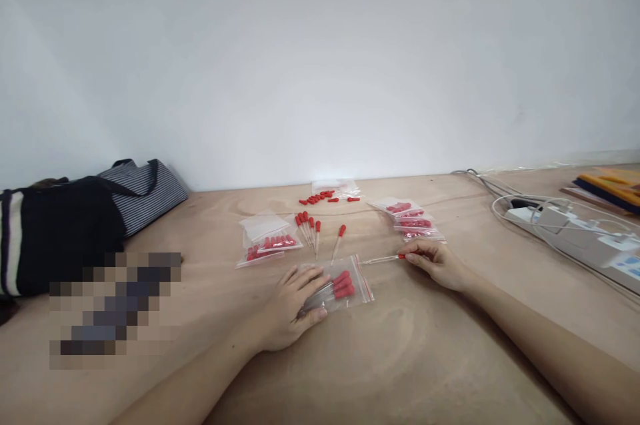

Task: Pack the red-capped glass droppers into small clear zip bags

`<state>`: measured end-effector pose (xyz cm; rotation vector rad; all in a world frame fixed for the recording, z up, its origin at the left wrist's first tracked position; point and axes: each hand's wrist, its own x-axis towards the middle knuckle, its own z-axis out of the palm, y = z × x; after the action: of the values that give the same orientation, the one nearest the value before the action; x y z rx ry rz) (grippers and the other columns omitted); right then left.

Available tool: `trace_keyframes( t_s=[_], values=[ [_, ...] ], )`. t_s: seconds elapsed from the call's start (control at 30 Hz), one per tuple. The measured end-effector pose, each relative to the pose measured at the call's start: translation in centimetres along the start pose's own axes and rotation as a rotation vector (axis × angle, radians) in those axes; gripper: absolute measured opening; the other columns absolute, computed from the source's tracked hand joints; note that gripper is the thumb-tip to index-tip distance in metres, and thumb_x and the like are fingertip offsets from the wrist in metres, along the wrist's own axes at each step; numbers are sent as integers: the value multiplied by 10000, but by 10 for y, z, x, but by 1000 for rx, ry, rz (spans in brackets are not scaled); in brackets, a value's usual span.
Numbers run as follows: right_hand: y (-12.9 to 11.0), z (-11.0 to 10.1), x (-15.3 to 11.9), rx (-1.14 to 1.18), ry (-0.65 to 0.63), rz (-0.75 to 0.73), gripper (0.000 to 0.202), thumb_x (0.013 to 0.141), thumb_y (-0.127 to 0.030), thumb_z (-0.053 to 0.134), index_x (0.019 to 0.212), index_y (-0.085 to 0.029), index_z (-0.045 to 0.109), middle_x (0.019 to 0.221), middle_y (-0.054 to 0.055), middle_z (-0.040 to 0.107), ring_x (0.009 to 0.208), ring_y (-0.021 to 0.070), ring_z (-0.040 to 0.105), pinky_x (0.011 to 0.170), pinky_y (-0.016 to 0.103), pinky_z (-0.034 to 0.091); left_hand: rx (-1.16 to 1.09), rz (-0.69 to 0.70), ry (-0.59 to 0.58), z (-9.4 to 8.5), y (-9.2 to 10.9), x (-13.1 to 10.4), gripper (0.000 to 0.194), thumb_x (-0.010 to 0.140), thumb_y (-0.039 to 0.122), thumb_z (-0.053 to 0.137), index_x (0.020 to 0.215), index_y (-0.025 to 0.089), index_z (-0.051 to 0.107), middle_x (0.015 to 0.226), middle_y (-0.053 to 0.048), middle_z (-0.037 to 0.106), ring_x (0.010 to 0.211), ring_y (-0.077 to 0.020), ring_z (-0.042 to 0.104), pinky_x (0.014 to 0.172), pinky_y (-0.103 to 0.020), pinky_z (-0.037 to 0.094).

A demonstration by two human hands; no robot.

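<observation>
My left hand (pixel 293 305) lies on a clear zip bag (pixel 367 292), its fingers spread and stretched over the bag's left part. Inside that bag, several droppers with red bulbs (pixel 344 284) show beyond my fingertips. My right hand (pixel 435 262) pinches a dropper (pixel 383 260) by its red bulb, and the clear tube points left toward the bag's zip edge. Just behind the bag lies a single loose dropper (pixel 341 232). A cluster of loose droppers (pixel 311 225) sits to its left, bulbs facing away from me.
Filled zip bags (pixel 270 242) lie at left, and a row of overlapping filled bags (pixel 417 225) at right. Red bulbs (pixel 317 197) and clear plastic (pixel 335 185) are near the wall. A power strip (pixel 575 232) with cables is far right; a black bag (pixel 60 232) stands left.
</observation>
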<state>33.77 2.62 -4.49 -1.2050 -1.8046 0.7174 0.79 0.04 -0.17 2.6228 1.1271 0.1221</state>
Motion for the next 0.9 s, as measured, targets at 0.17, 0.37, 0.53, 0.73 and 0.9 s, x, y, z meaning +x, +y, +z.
trace_keyframes(
  t_s=[0.17,0.37,0.53,0.73,0.9],
  values=[
    [0,-2,0,-37,-29,12,232,765,-384,520,789,-190,646,795,48,619,763,179,552,704,313,443,-20,1,20,0,0,0,479,860,377,430,1293,183,362,1358,-88,343,1259,-249,259,1040,-477,176],
    [-6,19,2,-11,-34,1,237,779,-376,505,819,-190,647,827,54,639,782,180,571,710,316,456,-41,21,-16,0,0,0,418,876,347,415,1288,298,366,1384,-44,303,1268,-247,245,1033,-499,151],
    [-17,41,9,38,-111,-6,215,778,-347,518,839,-190,653,837,54,652,775,184,581,707,325,459,-45,13,-6,1,0,0,412,873,329,430,1281,311,376,1380,-58,306,1261,-253,259,1026,-497,169],
    [-25,63,23,212,-227,7,243,749,-364,559,888,-179,635,867,51,659,783,182,587,732,338,457,-27,26,-12,-1,1,0,426,868,309,440,1287,319,363,1381,-58,305,1261,-261,257,1015,-509,182],
    [-25,78,33,377,-246,94,311,678,-372,635,895,-155,589,830,44,640,719,148,579,697,313,456,-32,24,-8,-2,2,-1,419,859,312,458,1272,310,393,1372,-69,320,1250,-278,274,1006,-521,189]
  ],
)
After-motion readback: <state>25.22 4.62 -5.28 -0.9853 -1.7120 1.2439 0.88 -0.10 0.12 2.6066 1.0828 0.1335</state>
